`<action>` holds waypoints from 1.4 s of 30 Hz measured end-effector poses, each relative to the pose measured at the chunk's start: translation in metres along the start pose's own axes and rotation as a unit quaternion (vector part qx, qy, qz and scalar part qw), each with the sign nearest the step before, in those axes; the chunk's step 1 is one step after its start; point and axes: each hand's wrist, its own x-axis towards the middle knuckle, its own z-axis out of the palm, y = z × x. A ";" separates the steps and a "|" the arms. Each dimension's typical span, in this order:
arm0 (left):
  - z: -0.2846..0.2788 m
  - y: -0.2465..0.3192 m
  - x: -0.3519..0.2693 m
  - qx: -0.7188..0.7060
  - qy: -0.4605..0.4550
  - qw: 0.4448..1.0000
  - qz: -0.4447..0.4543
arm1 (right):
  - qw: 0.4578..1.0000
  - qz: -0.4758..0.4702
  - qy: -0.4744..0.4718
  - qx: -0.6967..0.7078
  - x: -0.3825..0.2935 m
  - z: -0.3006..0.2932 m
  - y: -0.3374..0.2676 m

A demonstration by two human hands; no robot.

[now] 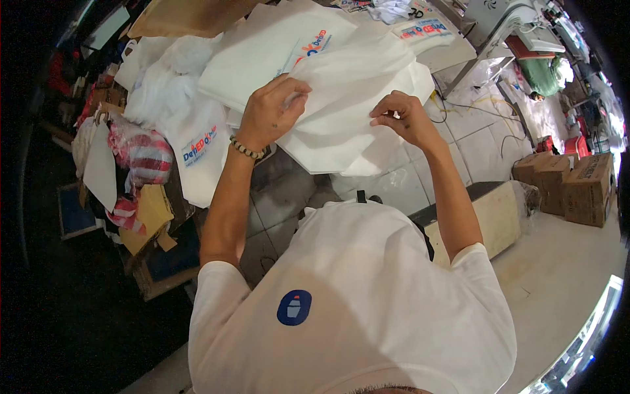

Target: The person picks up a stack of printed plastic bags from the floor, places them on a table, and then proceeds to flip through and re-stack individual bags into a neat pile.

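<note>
In front of me a plain white fabric bag [354, 64], thin and wrinkled, droops over a stack of similar white bags [246, 64]. My left hand [275, 111], with a beaded bracelet at the wrist, pinches the cloth between thumb and forefinger on its left side. On the other side, the thumb and fingertips of my right hand [401, 115] are closed on the same bag. Red and blue printing shows on a bag in the stack, partly covered by the plain cloth. The lower corners of the cloth hang above the floor.
More printed white bags [199, 147] lie to the left, beside a red-and-white striped bundle [147, 157] in plastic. Cables [477, 108] cross the tiled floor at right. Cardboard boxes [588, 189] stand beyond a low bench [472, 216]. A white machine [497, 29] is at upper right.
</note>
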 end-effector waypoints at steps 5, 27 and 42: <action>0.012 0.011 -0.002 0.061 0.022 0.993 0.094 | 0.994 -0.001 0.107 -0.009 0.013 0.005 -0.016; -0.005 0.063 -0.119 -0.053 -0.067 0.992 -0.097 | 0.757 0.365 -0.117 0.528 0.073 -0.037 0.090; 0.088 -0.042 -0.126 -0.408 0.364 0.694 -0.468 | 0.981 0.140 -0.106 0.082 0.114 -0.008 -0.051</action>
